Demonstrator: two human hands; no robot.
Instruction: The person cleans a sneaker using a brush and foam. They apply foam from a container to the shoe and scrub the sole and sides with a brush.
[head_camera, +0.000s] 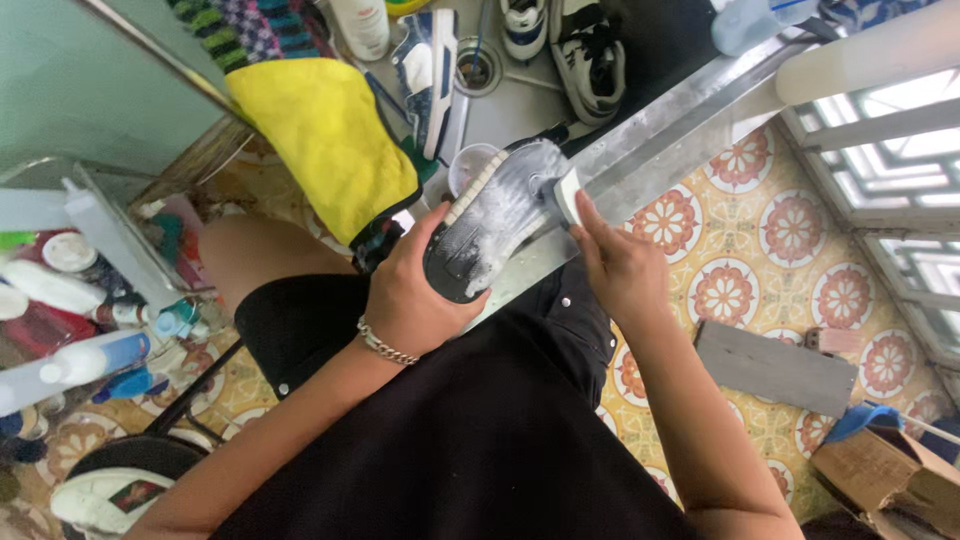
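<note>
My left hand (415, 295) grips a sneaker (490, 220) by its heel, sole turned up and covered in white foam. A chain bracelet sits on that wrist. My right hand (615, 265) holds a small white brush (566, 195) against the sole's edge near the toe. Both hands work above my lap in black shorts, next to a metal sink ledge (680, 125).
More sneakers (585, 50) lie in the wet basin beyond, near a drain (477, 68) and a small cup (470, 165). A yellow cloth (325, 140) hangs at left. Bottles (85, 365) crowd a rack at far left. Grey board (775, 368) and cardboard box (890, 480) lie on patterned tiles.
</note>
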